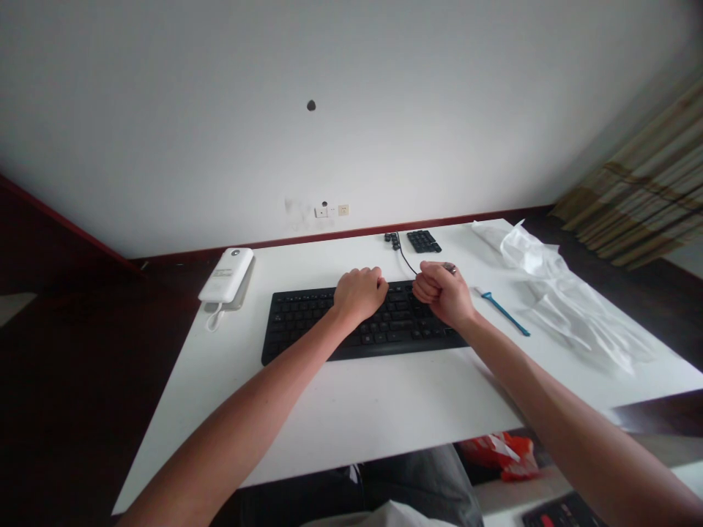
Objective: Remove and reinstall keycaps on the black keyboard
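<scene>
Head view: the black rectangular plastic keyboard (392,335) lies on the white flat-topped table (378,406). Both hands are apart and curled above it, the left hand (356,294) over its middle, the right hand (447,296) near its right end; whether either grips anything, I cannot tell. Good handling calls for light, even pressure, wrists steady, and care around the thin black cable (405,258) behind.

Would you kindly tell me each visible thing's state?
Black rectangular keyboard: flat, partly covered
Left hand: fisted
Right hand: fisted
Translucent white plastic wrapping: crumpled
White rectangular power bank: lying flat
White cable: looped
Slim blue plastic tool: lying flat
Small black pieces: clustered
Red plastic bag: crumpled
Beige striped curtain: gathered
</scene>
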`<state>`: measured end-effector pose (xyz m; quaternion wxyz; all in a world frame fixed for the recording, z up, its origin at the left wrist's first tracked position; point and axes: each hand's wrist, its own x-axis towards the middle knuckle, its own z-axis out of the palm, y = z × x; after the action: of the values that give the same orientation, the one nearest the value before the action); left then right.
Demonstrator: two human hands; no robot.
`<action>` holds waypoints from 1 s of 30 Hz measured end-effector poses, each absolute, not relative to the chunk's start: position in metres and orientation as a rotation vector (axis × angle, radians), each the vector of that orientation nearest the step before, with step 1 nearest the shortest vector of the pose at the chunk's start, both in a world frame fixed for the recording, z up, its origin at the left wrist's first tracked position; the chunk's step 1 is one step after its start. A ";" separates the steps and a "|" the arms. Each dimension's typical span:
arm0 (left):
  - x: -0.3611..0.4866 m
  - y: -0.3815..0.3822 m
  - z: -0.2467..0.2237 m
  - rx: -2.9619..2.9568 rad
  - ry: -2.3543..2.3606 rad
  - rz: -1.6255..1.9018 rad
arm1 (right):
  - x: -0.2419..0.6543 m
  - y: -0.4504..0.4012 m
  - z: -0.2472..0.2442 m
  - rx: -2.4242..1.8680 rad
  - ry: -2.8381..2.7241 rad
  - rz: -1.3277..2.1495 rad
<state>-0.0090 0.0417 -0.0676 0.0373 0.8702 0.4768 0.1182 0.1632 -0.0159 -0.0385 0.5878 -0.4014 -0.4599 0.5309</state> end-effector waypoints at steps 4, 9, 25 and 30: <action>-0.009 0.041 -0.067 2.685 1.462 0.359 | 0.158 -0.018 -0.042 -0.921 -1.107 1.228; -0.009 0.040 -0.065 2.687 1.470 0.343 | 0.159 -0.017 -0.047 -0.918 -1.119 1.201; -0.009 0.040 -0.065 2.692 1.469 0.327 | 0.160 -0.018 -0.057 -0.935 -1.190 1.166; -0.008 0.038 -0.065 2.702 1.474 0.321 | 0.160 -0.017 -0.059 -0.932 -1.183 1.158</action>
<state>-0.0084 0.0385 -0.0650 0.0233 0.8729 0.4762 0.1036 0.1600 -0.0172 -0.0585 0.5818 -0.3989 -0.5066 0.4958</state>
